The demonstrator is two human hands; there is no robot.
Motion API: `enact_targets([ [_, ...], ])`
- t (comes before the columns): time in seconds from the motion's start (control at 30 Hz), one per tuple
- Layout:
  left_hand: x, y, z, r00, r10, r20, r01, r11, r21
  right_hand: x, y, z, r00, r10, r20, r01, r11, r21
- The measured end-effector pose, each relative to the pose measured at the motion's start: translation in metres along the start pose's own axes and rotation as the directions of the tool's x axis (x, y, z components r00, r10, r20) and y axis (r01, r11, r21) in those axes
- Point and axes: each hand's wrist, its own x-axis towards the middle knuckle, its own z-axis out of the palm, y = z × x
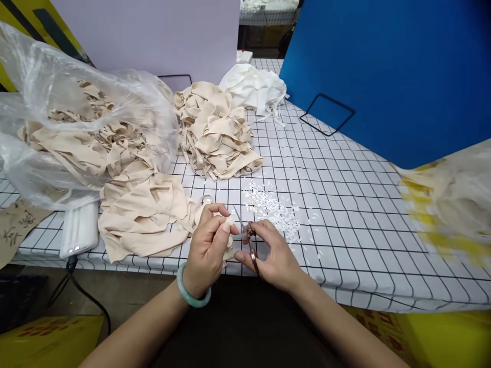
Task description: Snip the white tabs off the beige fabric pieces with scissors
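My left hand [209, 243], with a green bangle [194, 301] at its wrist, pinches a small piece of beige fabric [227, 224] near the table's front edge. In my right hand [276, 255] is a pair of scissors [251, 245], fingers in the loops, the blades pointing toward the left hand's fingertips. A thin whitish strip seems to lie by the blades; its exact contact is unclear. Left of my hands spreads a heap of beige fabric pieces [146, 214]. Many small white snippets [272, 207] are scattered on the table just beyond the scissors.
A grid-patterned cloth covers the table [345, 230]. Behind stand a second beige fabric pile [215, 133] and a white fabric pile [253, 87]. Clear plastic bags [38, 92] with beige pieces lie left, near a white power bank [79, 227] with a cable. A blue panel [383, 76] rises at right.
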Motion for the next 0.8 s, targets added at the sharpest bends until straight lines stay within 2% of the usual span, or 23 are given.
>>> enact_targets([
  [0.1, -0.002, -0.001, 0.002, 0.997, 0.071, 0.039, -0.073, 0.996, 0.058, -0.006, 0.001, -0.013, 1.000, -0.019, 0.001, 0.019, 0.989, -0.149],
  [0.23, -0.002, 0.001, 0.004, 0.988, 0.120, 0.092, -0.130, 0.985, 0.110, -0.008, 0.000, -0.017, 0.999, -0.044, -0.002, 0.043, 0.978, -0.206],
  [0.57, -0.003, -0.001, 0.006, 0.976, 0.169, 0.136, -0.188, 0.971, 0.147, -0.009, 0.000, -0.018, 0.996, -0.087, 0.022, 0.090, 0.975, -0.205],
  [0.8, -0.004, 0.000, 0.008, 0.968, 0.203, 0.149, -0.228, 0.957, 0.181, -0.009, -0.002, -0.018, 0.997, -0.083, -0.008, 0.080, 0.977, -0.197],
])
